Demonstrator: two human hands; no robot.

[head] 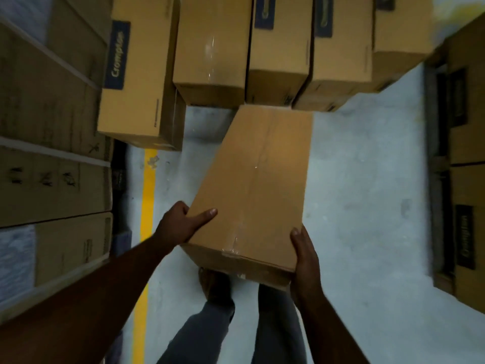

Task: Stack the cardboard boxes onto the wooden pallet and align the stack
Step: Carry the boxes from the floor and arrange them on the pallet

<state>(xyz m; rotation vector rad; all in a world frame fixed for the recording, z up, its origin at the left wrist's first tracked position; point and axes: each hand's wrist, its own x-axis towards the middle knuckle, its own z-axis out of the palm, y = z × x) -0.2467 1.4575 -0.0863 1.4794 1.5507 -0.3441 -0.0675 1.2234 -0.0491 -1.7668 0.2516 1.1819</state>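
From my feed, the left hand (183, 224) is clamped on the near left edge of a plain brown cardboard box (257, 185), thumb laid flat across its taped top and fingers curled under the side. The right hand (305, 256) grips the near right corner, thumb up on the top edge, palm pressed against the side. The box is held in the air above the pale grey concrete floor (367, 179), tilted with its far end pointing toward a row of matching tan cardboard cartons (278, 48) with dark blue printed labels; that far end sits just beside their near faces, though I cannot tell whether it touches. A larger carton with a blue brand strip (136, 74) stands at the left of that row. Further left I see tall stacked brown cartons (52, 153), and a yellow painted floor line (147, 206) runs beside them. More labelled cartons (464, 179) stand at the right edge. Below the box, grey trouser legs (210, 332) show.
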